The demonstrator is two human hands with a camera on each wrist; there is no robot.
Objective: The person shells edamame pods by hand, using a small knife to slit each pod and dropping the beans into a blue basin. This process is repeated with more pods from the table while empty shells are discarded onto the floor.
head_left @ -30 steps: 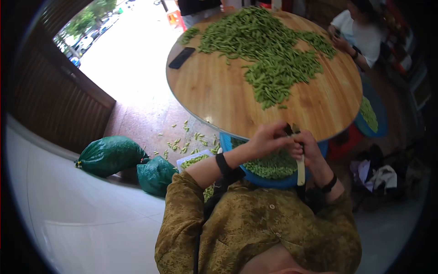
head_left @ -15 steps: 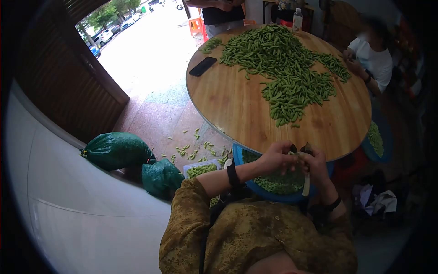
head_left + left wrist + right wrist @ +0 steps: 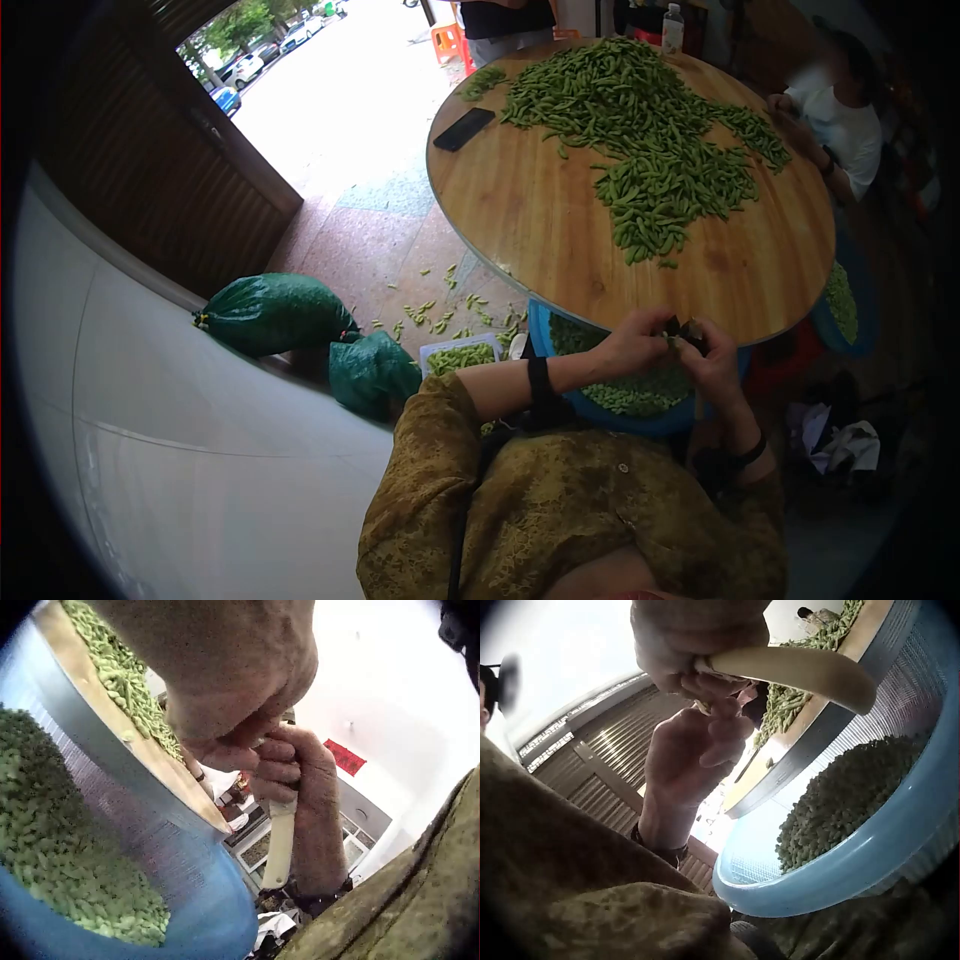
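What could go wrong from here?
Likely risks:
1. Nicked fingers: the left hand works right against the right hand, which grips a pale-handled tool. Its other end is hidden, so sharpness can't be judged.
2. Contamination: the basin of beans sits below the hands; a dropped scrap or the tool could land in it.
3. Slipping: loose pods lie on the floor and could be stepped on.

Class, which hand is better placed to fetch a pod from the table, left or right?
Probably the left hand: the right hand grips a pale handle; the left has none. Both are near the table.
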